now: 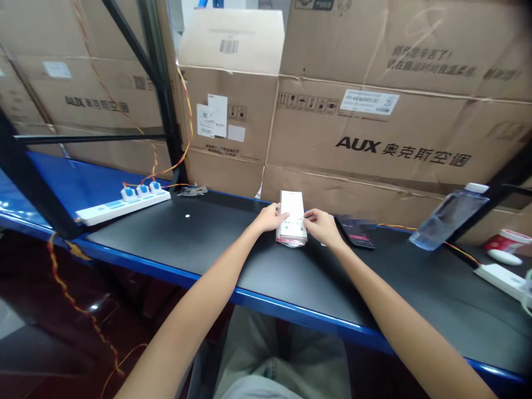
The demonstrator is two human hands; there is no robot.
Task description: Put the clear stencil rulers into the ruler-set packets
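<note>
A small stack of white flat packets (291, 213) lies on the black table top (199, 238), near its far edge. My left hand (270, 218) grips the stack's left side with curled fingers. My right hand (322, 226) pinches its right side near the lower corner. Both forearms reach out from the bottom of the view. The top packet shows small print I cannot read.
A dark phone (357, 233) lies just right of my right hand. A tilted water bottle (449, 216) leans further right, past it a white power strip (501, 277) and a red cup (509, 241). Another power strip (124, 205) sits at left. Cardboard boxes (394, 144) wall the back.
</note>
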